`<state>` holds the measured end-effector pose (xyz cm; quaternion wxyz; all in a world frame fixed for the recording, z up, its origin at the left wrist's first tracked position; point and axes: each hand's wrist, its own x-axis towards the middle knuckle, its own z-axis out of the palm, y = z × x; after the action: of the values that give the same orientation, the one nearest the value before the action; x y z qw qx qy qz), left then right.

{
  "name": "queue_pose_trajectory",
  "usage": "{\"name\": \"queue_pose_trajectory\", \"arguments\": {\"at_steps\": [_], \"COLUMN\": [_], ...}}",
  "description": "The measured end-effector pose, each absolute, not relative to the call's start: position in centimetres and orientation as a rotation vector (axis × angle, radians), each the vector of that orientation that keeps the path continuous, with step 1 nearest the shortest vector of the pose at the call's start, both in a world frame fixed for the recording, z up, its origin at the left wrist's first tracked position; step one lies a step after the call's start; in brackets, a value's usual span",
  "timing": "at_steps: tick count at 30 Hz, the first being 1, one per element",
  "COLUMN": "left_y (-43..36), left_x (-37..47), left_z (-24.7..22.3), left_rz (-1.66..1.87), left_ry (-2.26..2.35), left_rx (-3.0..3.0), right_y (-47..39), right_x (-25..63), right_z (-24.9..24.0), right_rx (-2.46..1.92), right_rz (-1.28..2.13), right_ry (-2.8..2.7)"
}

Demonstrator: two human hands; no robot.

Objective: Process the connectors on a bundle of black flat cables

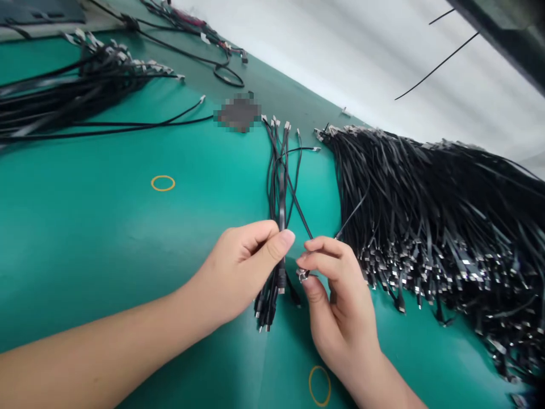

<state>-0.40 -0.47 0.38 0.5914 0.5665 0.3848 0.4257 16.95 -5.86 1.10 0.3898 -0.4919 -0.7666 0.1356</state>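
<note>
My left hand point(242, 264) is closed around a small bundle of black cables point(281, 199), its thumb lying across the front. The bundle's connector ends stick out below the fist, pointing toward me, and its other ends fan out on the green table. Just to the right, my right hand point(344, 295) pinches a black cable by its shiny metal connector point(302, 275) between thumb and fingers. Part of that cable is hidden behind the fingers.
A large heap of black cables point(395, 187) covers the right side of the green table point(128, 244). Another cable pile point(97, 85) lies at the far left. Two orange rubber bands lie apart, one left point(163, 190) and one near point(310, 386). Coloured wires point(196, 23) run along the back.
</note>
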Motion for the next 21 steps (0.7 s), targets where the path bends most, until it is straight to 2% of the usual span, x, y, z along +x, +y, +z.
{"name": "queue_pose_trajectory", "arguments": {"at_steps": [13,21], "left_y": [-0.44,-0.53], "left_x": [-0.55,-0.53], "left_z": [-0.09,0.0], "left_rz": [0.98,0.994], "left_ry": [0.856,0.851], "left_rx": [1.346,1.364], "right_y": [-5.41,-5.45], "right_x": [17.03,17.1], "right_z": [1.03,1.05], "right_rx": [-1.275,-1.258], "right_rz": [0.181,0.24], "right_ry": [-2.029,-2.042]}}
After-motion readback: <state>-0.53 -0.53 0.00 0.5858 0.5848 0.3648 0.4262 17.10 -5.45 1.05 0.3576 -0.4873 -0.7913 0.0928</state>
